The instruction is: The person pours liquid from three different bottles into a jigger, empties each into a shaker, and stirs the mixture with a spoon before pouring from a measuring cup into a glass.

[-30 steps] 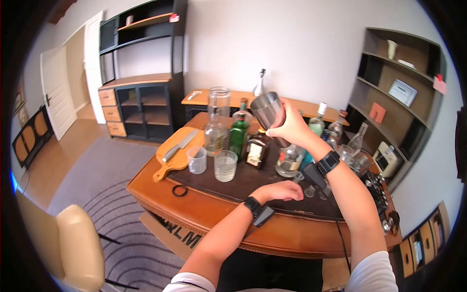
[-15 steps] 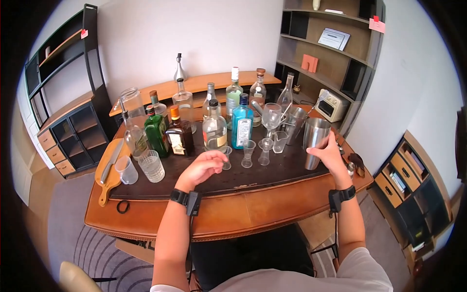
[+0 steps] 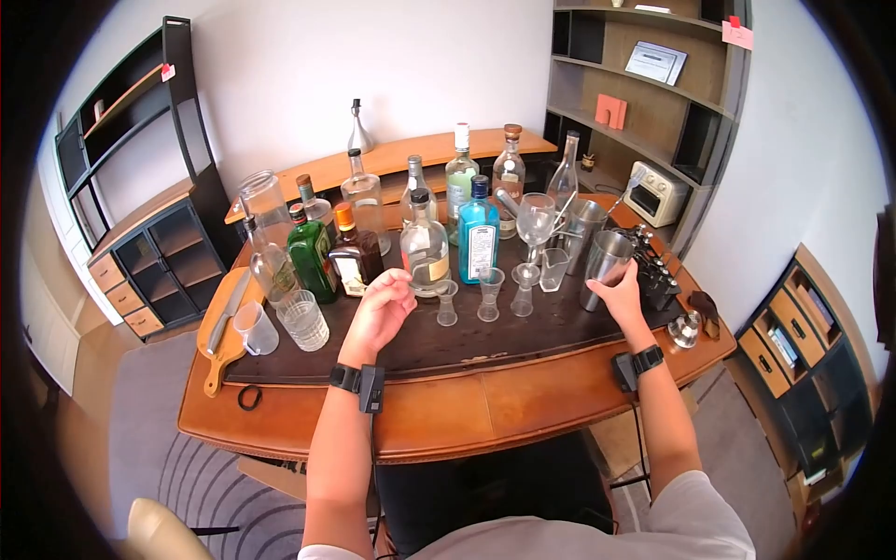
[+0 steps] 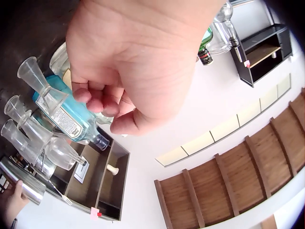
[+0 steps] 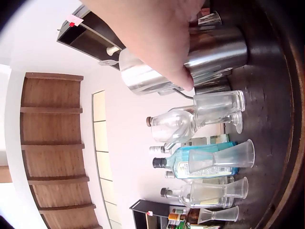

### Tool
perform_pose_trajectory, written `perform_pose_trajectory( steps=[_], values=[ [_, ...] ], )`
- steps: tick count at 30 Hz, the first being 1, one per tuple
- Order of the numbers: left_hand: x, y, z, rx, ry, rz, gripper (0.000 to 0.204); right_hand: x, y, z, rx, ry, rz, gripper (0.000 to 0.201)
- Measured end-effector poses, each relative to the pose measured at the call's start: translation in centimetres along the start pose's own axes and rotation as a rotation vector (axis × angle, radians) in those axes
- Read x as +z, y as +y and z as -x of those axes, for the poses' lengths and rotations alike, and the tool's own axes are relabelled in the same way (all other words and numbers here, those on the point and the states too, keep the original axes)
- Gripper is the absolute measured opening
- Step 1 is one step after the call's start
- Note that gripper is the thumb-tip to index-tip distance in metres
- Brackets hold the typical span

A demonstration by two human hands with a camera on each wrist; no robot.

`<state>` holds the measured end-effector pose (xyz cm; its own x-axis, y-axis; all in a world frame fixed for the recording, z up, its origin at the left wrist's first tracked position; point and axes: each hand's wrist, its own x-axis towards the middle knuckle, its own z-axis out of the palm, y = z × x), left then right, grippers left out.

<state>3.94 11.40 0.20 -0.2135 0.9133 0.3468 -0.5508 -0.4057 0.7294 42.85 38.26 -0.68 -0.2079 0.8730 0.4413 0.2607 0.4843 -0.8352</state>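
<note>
1. The right hand point(image 3: 622, 293) reaches forward, thumb and fingers wrapped round a metal tin point(image 3: 605, 262).
2. The left hand point(image 3: 381, 315) hangs above the dark mat point(image 3: 457, 347) near a clear jigger point(image 3: 448, 305), fingers loosely curled, gripping nothing.
3. The tin, tall and shiny silver, stands mouth up on the mat's right side.

The right hand point(image 3: 620, 293) grips a metal cup point(image 3: 602, 271) at the surface point(image 3: 448, 411), a second metal cup point(image 3: 581, 239) just behind it. Left of that hand stand a small clear beaker point(image 3: 553, 272) and three clear jiggers point(image 3: 489, 297). The left hand point(image 3: 378, 315) holds nothing, fingers loosely curled; beyond it are green point(image 3: 313, 259) and orange-capped bottles point(image 3: 356, 261), and left of it a tumbler point(image 3: 306, 322).
</note>
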Motion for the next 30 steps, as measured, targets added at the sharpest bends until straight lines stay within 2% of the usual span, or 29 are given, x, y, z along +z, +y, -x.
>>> perform_pose_trajectory(
  steps=[1, 3, 4, 5, 6, 7, 10, 12, 13, 16, 18, 20, 24, 27, 30],
  values=[
    [0.1, 0.2, 0.0, 0.001, 0.018, -0.01, 0.017, 0.1, 1.1, 0.0, -0.077, -0.007, -0.064, 0.101],
    [0.0, 0.7, 0.1, 0.019, 0.124, -0.038, 0.013, -0.1, 2.9, 0.7, -0.048, 0.051, 0.049, 0.1],
    [-0.2, 0.9, 0.1, 0.028, 0.187, -0.049, 0.012, -0.6, 0.8, 2.2, -0.038, 0.143, 0.316, 0.096],
    [-0.4, 1.1, 0.1, 0.037, 0.252, -0.061, 0.012, -0.6, 0.1, 3.5, -0.108, 0.25, 0.34, 0.073],
    [-0.7, 1.4, 0.1, 0.09, 0.27, -0.056, 0.011, -0.8, -0.9, 4.8, -0.12, 0.256, 0.299, 0.059],
    [-0.5, 1.8, 0.0, 0.075, 0.315, -0.045, 0.01, -0.8, -1.6, 6.1, -0.129, 0.263, 0.259, 0.046],
    [0.9, 2.7, 0.0, 0.017, 0.34, -0.017, 0.014, 0.4, -1.1, 9.3, -0.154, 0.147, 0.164, 0.032],
    [3.9, 2.3, 0.5, -0.032, 0.327, -0.079, 0.015, 0.5, -0.2, 10.0, -0.102, 0.107, 0.146, 0.03],
    [5.8, 1.5, 1.4, -0.028, 0.299, -0.21, 0.015, 0.4, 0.1, 10.2, -0.08, 0.087, 0.137, 0.029],
    [9.2, -2.9, 6.1, -0.29, 0.204, -0.172, 0.013, 0.3, -0.8, 10.4, -0.159, 0.128, 0.138, 0.027],
    [9.7, -6.3, 9.5, -0.453, 0.133, -0.07, 0.015, 0.5, -1.1, 10.5, -0.178, 0.128, 0.141, 0.026],
    [10.2, -7.6, 11.9, -0.45, 0.142, -0.106, 0.019, 0.8, -1.0, 10.7, -0.171, 0.107, 0.149, 0.026],
    [9.7, -5.9, 13.9, -0.413, 0.139, -0.242, 0.023, 1.0, -0.5, 10.9, -0.198, 0.107, 0.166, 0.027],
    [9.3, -4.4, 14.7, -0.455, 0.225, -0.219, 0.029, 1.0, -0.5, 10.9, -0.19, 0.097, 0.173, 0.027],
    [7.7, -2.5, 15.9, -0.523, 0.241, -0.187, 0.03, 1.1, -0.7, 10.8, -0.212, 0.096, 0.164, 0.026]
  ],
)
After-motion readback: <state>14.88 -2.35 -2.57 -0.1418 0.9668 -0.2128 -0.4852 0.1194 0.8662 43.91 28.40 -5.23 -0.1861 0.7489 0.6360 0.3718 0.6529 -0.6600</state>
